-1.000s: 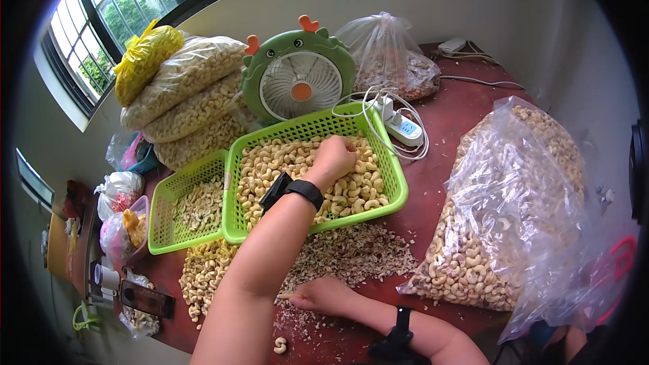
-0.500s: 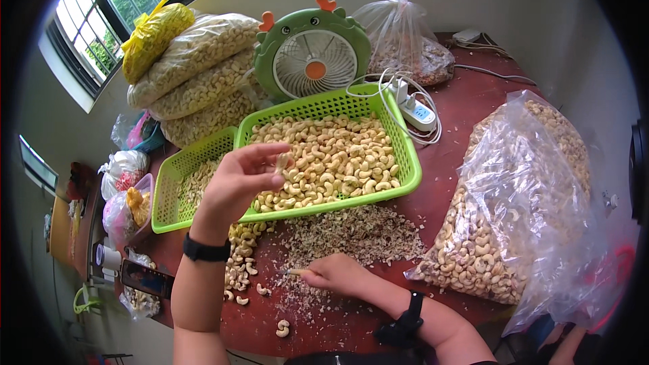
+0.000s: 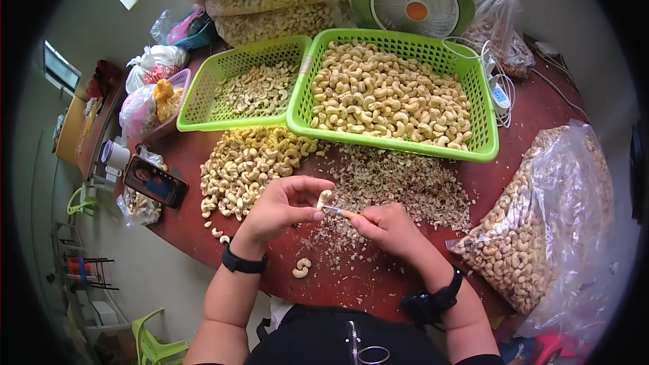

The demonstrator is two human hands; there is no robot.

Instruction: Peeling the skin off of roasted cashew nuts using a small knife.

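My left hand (image 3: 282, 209) pinches a single pale cashew (image 3: 324, 198) between thumb and fingers, above the table's front part. In my right hand (image 3: 391, 227) is a small knife (image 3: 347, 214) with a wooden handle and a short metal blade. The blade's tip meets the lower part of the cashew or lies just beside it. Below the hands, brown skin flakes (image 3: 399, 186) are spread in a heap. A loose pile of cashews (image 3: 243, 169) lies to the left, and a few stray cashews (image 3: 301, 268) rest near the front edge.
Behind stand a large green basket (image 3: 392, 146) full of cashews and a smaller green basket (image 3: 233, 124) holding some pieces. A big plastic bag of cashews (image 3: 514, 230) lies right. At the left edge leans a phone (image 3: 155, 181). A green fan (image 3: 414, 3) and stacked cashew sacks (image 3: 277, 23) are farther back.
My left hand has come down from in front of the large basket to the knife, with a cashew in its fingers. My right hand has raised the knife to it. The view has shifted.
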